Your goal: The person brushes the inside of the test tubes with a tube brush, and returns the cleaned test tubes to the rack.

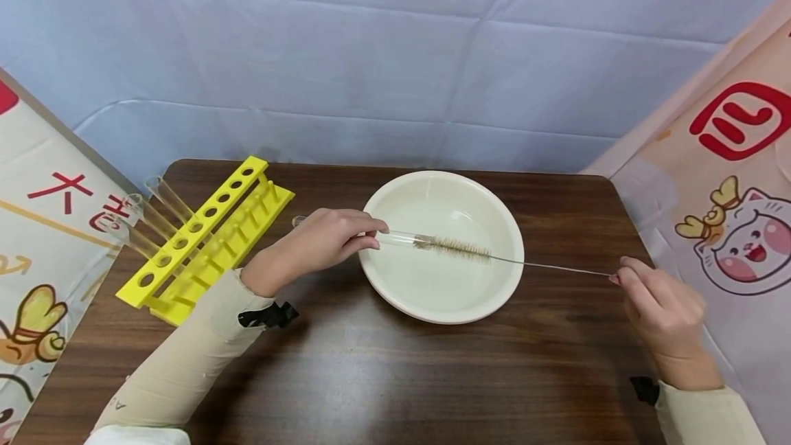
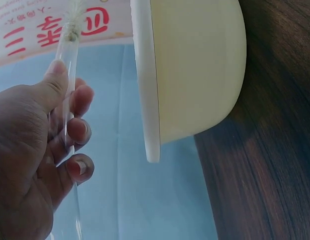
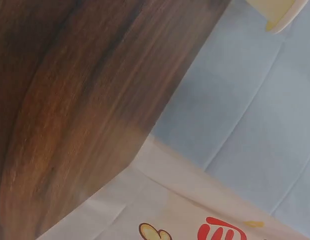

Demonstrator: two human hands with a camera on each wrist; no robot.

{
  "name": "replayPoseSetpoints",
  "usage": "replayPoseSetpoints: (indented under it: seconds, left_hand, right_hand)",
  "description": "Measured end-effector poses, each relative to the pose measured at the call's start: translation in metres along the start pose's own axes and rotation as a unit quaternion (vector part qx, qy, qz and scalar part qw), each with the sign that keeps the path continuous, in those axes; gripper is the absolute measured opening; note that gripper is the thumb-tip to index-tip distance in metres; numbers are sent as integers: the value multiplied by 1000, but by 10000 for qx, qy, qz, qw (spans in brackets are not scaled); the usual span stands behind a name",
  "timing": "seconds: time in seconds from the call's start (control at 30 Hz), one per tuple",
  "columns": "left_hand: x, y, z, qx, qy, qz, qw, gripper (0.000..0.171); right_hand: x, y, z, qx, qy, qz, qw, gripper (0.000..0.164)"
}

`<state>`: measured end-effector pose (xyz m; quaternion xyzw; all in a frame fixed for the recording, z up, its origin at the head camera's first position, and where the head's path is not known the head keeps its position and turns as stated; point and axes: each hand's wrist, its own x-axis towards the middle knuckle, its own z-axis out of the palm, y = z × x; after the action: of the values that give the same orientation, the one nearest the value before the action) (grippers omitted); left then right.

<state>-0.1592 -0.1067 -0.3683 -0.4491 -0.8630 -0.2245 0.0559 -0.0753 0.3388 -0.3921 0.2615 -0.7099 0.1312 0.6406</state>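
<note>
My left hand grips a clear glass test tube over the left side of a white basin. In the left wrist view the thumb and curled fingers wrap round the tube. A test tube brush has its bristle tip inside the tube's mouth, while most of its tan bristles show outside, above the basin. Its thin wire handle runs right, past the basin's rim. At the far end of that wire, my right hand pinches it. The right wrist view does not show the right hand.
A yellow test tube rack stands on the left of the brown wooden table, with several glass tubes slanting in its holes. A pale blue cloth hangs behind the table. Printed sheets flank both sides.
</note>
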Motion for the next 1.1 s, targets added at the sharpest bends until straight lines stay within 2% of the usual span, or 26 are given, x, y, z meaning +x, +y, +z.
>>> replayPoseSetpoints:
  seconds: [0.13, 0.23, 0.4, 0.53, 0.7, 0.87, 1.0, 1.1]
  left_hand:
    - [1, -1, 2, 30, 0, 29, 10000, 28]
    - [1, -1, 3, 49, -32, 92, 9999, 27]
    - [1, 1, 2, 99, -13, 105, 9999, 28]
    - [0, 1, 1, 155, 15, 68, 9999, 29]
    - [1, 2, 1, 134, -6, 91, 9999, 28]
    - [4, 4, 2, 85, 0, 162, 9998, 27]
    - [6, 5, 2, 113, 45, 196, 9997, 27]
    - [6, 7, 1, 134, 71, 218, 9996, 26]
  right_hand:
    - [-3, 3, -2, 83, -371, 131, 9992, 38]
    - [-6, 5, -5, 201, -763, 434, 9959, 48]
    - [-4, 5, -9, 365, -1190, 1019, 9870, 60]
    - [2, 7, -12, 565, -1668, 1214, 9769, 65]
    - [3, 14, -17, 890, -2542, 1296, 9543, 64]
    - [-1, 16, -19, 1345, -3377, 1494, 9195, 49]
    - [-2, 13, -18, 1686, -3613, 1849, 8983, 31]
    - [0, 10, -16, 1871, -3658, 2002, 8894, 29]
